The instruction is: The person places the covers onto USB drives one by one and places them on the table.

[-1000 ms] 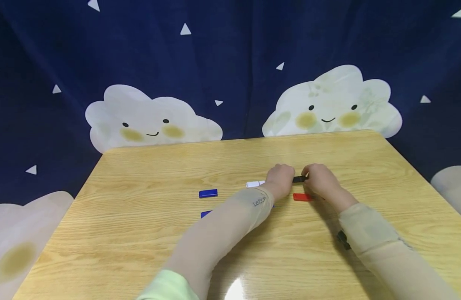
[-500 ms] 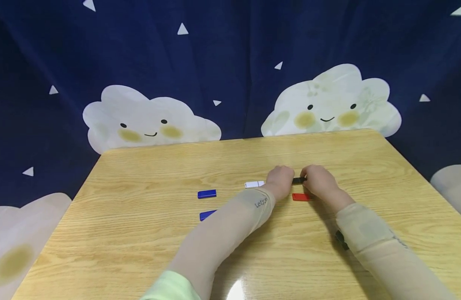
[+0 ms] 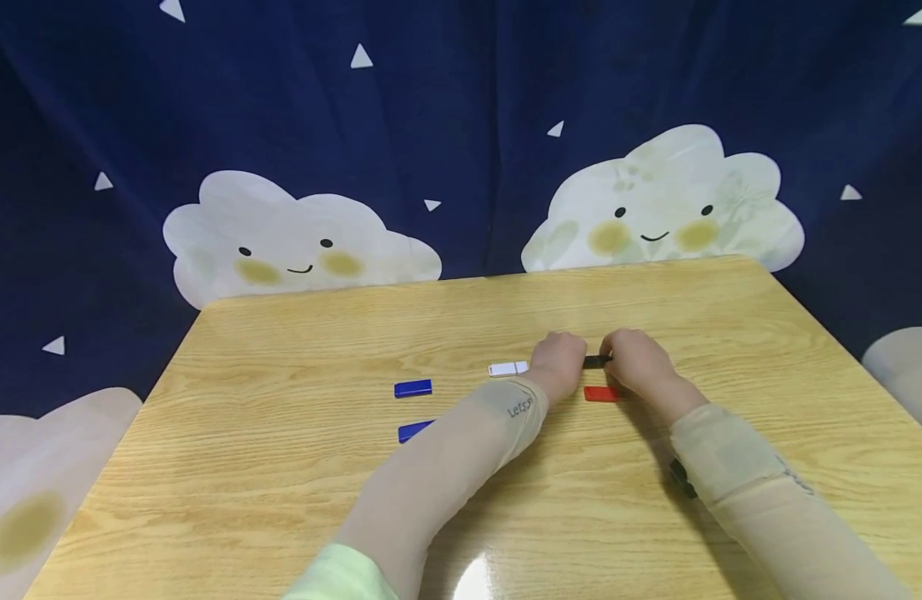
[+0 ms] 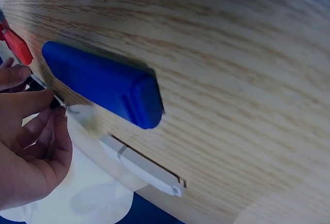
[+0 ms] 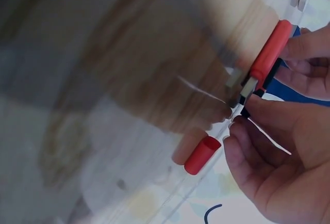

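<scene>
Between my two hands lies a black USB stick, gripped at both ends. My left hand holds its left end, and fingers and thumb of my right hand pinch the right end. In the right wrist view, a red USB stick with bare metal plug rests just in front of the hands, its loose red cap a little apart. A white USB stick and a blue one lie near my left wrist. My fingers cover much of the black stick.
Left of my left sleeve, two blue sticks lie on the wooden table: a farther one and a nearer one, partly covered by the sleeve. A small black thing shows beside the right sleeve. A dark blue cloud-print curtain hangs behind.
Both hands stay on the black stick in almost the same place. The view shifts slightly; nothing on the table visibly changes position.
</scene>
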The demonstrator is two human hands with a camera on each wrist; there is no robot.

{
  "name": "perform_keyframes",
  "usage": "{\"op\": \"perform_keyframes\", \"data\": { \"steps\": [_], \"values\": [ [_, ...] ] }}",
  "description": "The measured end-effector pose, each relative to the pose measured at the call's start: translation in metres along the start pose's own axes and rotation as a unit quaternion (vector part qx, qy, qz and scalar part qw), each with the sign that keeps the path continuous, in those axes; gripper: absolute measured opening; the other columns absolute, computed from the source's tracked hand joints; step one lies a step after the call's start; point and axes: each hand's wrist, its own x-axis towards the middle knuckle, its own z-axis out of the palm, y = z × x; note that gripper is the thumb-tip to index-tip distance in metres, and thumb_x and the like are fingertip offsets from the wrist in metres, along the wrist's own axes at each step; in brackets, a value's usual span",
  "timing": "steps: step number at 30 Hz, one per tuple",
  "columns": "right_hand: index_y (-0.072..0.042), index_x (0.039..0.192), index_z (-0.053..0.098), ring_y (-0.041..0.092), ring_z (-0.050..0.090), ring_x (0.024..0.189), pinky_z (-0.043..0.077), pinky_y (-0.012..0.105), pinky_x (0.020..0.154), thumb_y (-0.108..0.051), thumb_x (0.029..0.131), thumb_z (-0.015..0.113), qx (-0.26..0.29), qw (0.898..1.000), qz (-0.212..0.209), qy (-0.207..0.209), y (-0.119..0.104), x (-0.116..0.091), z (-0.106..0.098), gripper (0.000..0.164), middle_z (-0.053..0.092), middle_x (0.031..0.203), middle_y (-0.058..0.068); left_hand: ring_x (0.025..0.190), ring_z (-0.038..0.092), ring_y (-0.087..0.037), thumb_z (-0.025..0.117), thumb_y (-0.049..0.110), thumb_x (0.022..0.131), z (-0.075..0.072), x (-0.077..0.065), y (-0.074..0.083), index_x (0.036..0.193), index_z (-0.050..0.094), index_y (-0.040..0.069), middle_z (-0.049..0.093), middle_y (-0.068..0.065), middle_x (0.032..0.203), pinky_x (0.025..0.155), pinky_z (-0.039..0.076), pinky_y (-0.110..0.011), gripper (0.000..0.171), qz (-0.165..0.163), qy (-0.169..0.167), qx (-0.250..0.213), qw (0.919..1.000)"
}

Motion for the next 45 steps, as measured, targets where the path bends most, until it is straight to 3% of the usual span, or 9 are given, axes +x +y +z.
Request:
{"op": "perform_keyframes", "data": {
  "steps": [13, 19, 22, 29, 34, 39, 45],
  "values": [
    [-0.001, 0.098, 0.066, 0.023, 0.051, 0.064, 0.04, 0.031, 0.052, -0.004, 0.078, 0.056, 0.0, 0.999, 0.028, -0.016, 0.002, -0.001, 0.0, 0.023, 0.062, 0.071, 0.008, 0.093, 0.064, -0.012, 0.057, 0.013, 0.091, 0.001, -0.003, -0.001, 0.099, 0.068, 0.019, 0.068, 0.005, 0.103, 0.076, 0.052, -0.026, 0.015, 0.005, 0.0, -0.007, 1.0],
    [0.0, 0.109, 0.061, 0.028, 0.056, 0.073, 0.043, 0.036, 0.055, -0.009, 0.081, 0.053, -0.006, 0.999, 0.039, -0.019, 0.005, -0.003, 0.0, 0.031, 0.066, 0.094, 0.021, 0.088, 0.064, -0.011, 0.054, 0.015, 0.093, -0.005, -0.008, -0.004, 0.106, 0.057, 0.014, 0.067, 0.002, 0.099, 0.07, 0.052, -0.023, 0.013, 0.009, -0.004, -0.05, 0.9987],
    [0.001, 0.113, 0.058, 0.028, 0.057, 0.075, 0.044, 0.037, 0.055, -0.015, 0.085, 0.05, -0.005, 0.999, 0.044, -0.015, 0.007, -0.004, -0.003, 0.033, 0.065, 0.103, 0.023, 0.08, 0.063, -0.01, 0.055, 0.021, 0.093, -0.01, -0.009, -0.005, 0.099, 0.056, 0.015, 0.065, 0.004, 0.091, 0.064, 0.05, -0.023, 0.009, 0.029, 0.001, -0.059, 0.9979],
    [0.002, 0.115, 0.056, 0.019, 0.056, 0.056, 0.042, 0.032, 0.049, -0.021, 0.09, 0.049, 0.006, 0.998, 0.059, -0.02, 0.008, -0.01, -0.01, 0.034, 0.069, 0.084, 0.013, 0.082, 0.059, -0.007, 0.058, 0.035, 0.09, -0.009, -0.014, 0.006, 0.083, 0.065, 0.021, 0.064, 0.009, 0.087, 0.064, 0.05, -0.025, 0.017, 0.108, -0.019, -0.015, 0.9939],
    [0.002, 0.113, 0.058, 0.019, 0.058, 0.065, 0.042, 0.032, 0.051, -0.021, 0.089, 0.049, 0.004, 0.998, 0.061, -0.013, 0.01, -0.017, -0.015, 0.034, 0.067, 0.085, 0.012, 0.088, 0.06, -0.009, 0.059, 0.041, 0.089, -0.006, -0.019, 0.016, 0.085, 0.063, 0.022, 0.065, 0.007, 0.093, 0.068, 0.052, -0.028, 0.019, 0.091, -0.035, 0.015, 0.9951],
    [0.002, 0.112, 0.058, 0.024, 0.06, 0.074, 0.043, 0.033, 0.053, -0.021, 0.089, 0.05, 0.006, 0.998, 0.064, -0.011, 0.017, -0.024, -0.018, 0.033, 0.066, 0.092, 0.017, 0.088, 0.063, -0.009, 0.059, 0.028, 0.089, -0.004, -0.02, 0.022, 0.092, 0.06, 0.023, 0.067, 0.008, 0.095, 0.07, 0.051, -0.028, 0.006, 0.073, -0.029, 0.012, 0.9968],
    [0.003, 0.11, 0.058, 0.017, 0.059, 0.063, 0.043, 0.033, 0.053, -0.023, 0.091, 0.05, 0.021, 0.997, 0.069, -0.022, 0.029, -0.032, -0.019, 0.033, 0.066, 0.094, 0.018, 0.078, 0.059, -0.007, 0.06, 0.02, 0.088, -0.006, -0.021, 0.023, 0.091, 0.056, 0.022, 0.064, 0.011, 0.088, 0.066, 0.048, -0.025, 0.005, 0.067, -0.047, -0.01, 0.9966]
  ]
}}
